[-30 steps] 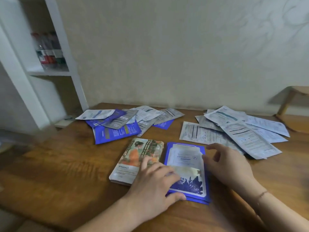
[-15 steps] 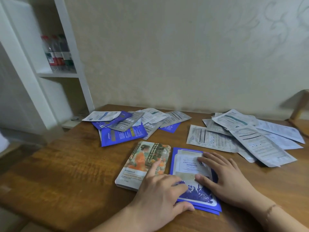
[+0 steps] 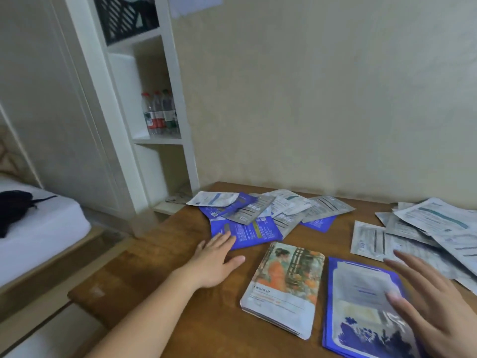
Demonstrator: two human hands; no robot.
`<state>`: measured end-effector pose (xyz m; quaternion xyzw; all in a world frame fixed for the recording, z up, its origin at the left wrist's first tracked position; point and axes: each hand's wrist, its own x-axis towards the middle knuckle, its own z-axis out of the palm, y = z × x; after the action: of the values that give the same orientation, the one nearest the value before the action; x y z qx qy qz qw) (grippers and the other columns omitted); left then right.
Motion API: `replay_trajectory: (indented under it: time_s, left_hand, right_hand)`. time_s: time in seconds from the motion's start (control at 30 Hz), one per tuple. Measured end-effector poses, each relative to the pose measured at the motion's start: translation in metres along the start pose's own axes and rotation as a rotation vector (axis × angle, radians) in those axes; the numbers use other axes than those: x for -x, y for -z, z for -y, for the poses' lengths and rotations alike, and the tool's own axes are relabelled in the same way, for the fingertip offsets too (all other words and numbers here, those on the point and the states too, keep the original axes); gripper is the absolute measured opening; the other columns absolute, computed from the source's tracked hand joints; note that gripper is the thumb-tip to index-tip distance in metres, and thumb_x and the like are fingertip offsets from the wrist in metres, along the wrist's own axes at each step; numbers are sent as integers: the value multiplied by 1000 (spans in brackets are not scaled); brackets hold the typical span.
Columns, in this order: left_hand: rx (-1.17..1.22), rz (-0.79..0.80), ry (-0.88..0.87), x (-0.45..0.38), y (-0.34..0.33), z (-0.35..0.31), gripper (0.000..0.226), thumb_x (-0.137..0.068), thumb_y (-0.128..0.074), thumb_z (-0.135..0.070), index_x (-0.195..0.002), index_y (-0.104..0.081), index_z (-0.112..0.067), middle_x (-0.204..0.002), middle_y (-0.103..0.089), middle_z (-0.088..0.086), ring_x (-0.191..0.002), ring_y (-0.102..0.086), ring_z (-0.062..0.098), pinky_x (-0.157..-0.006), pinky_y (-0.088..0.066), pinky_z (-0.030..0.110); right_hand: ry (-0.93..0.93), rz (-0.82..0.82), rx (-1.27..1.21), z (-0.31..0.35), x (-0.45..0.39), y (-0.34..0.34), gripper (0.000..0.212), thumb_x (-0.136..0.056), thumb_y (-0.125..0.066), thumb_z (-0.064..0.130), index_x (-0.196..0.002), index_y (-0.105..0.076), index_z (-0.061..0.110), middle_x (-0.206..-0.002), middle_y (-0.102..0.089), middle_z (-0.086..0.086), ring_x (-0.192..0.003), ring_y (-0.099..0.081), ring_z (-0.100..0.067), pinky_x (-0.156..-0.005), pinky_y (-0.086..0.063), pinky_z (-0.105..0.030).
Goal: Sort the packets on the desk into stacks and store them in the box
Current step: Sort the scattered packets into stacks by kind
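Observation:
Two sorted stacks lie near the desk's front: a stack of packets with an orange-dressed figure and, to its right, a blue-and-white stack. A loose pile of blue and silver packets sits further back on the left, and a white and silver pile lies at the right. My left hand is flat and open, its fingertips touching a blue packet at the near edge of the left pile. Open and blurred, my right hand hovers over the blue-and-white stack's right side. No box is in view.
The wooden desk stands against a beige wall. A white shelf unit with water bottles is at the left, a dark crate on top. A bed with a dark item lies far left.
My left hand left the blue-and-white stack and reached forward-left to the blue packet. My right hand lifted off that stack. The view swung left.

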<state>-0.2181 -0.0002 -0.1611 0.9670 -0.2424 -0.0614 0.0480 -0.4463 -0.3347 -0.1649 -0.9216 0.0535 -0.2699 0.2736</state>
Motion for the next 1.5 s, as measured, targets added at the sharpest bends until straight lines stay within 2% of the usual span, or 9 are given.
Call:
replay_trajectory:
  time_s: [0.27,0.4,0.53,0.67,0.9,1.0,1.13,1.37,1.5]
  left_hand:
    - [-114,-96,-78,123,-8,19,111,-59,12,-90,-154,-11,-38,-163,-3,-13,-147,-1,8,-115,-13,45]
    - [-174,-191,-87,173,-27,38,91,-79,-17,-89,-141,-46,-30,-142,-52,-5,-123,-40,12,-85,-45,42]
    - [-128,-327,-127,204,-52,54,97,-74,-32,-89,-141,-45,-20,-140,-53,-10,-115,-47,9,-84,-33,34]
    - [-143,-475,-144,217,-58,78,93,-63,-60,-71,-143,-43,-27,-150,-42,-14,-123,-43,10,-92,-31,37]
    - [165,-713,-182,197,-58,106,50,-68,-65,-26,-118,-65,-30,-128,-61,-17,-119,-53,10,-97,-37,36]
    - [380,-664,-222,190,-44,107,35,-76,-78,-41,-108,-72,-29,-122,-64,-16,-116,-58,12,-96,-46,39]
    - [1026,-529,-23,182,-11,73,64,-64,-83,-53,-120,-59,-35,-122,-65,-23,-119,-58,2,-100,-46,24]
    - [1418,-354,0,163,7,14,29,-85,-72,-25,-104,-65,-4,-92,-74,18,-65,-68,25,-56,-52,27]
    - [1450,-341,-14,158,5,-5,22,-82,-72,-21,-97,-70,-6,-84,-73,20,-60,-65,22,-55,-50,25]
  right_hand:
    - [531,51,147,125,1,-58,56,-89,-35,70,-118,-64,33,-130,-62,14,-129,-49,-11,-93,-50,-39]
    - [637,344,244,192,8,-119,77,-84,-24,78,-123,-66,26,-132,-63,7,-126,-57,-17,-91,-56,-38]
    - [590,509,273,213,17,-164,106,-76,-15,90,-137,-56,14,-147,-50,-5,-137,-45,-29,-108,-36,-57]
    - [683,361,198,212,31,-174,77,-64,-39,74,-105,-75,19,-116,-72,2,-112,-67,-22,-83,-58,-49]
    - [722,254,203,213,37,-173,42,-64,-48,51,-86,-73,26,-103,-73,10,-105,-69,-18,-80,-59,-35]
    - [613,194,52,210,28,-170,37,-95,-37,47,-78,-62,27,-84,-69,13,-88,-69,-13,-71,-55,-29]
    - [296,106,-473,219,-14,-135,30,-98,-46,46,-79,-58,26,-58,-56,14,-56,-52,-3,-52,-39,-21]
    - [-176,291,-770,239,-95,-78,29,-102,-48,28,-90,-67,10,-83,-74,-11,-72,-73,-29,-61,-60,-53]
    - [-199,254,-836,215,-97,-64,12,-98,-55,17,-94,-67,16,-80,-74,-4,-63,-71,-18,-51,-58,-40]
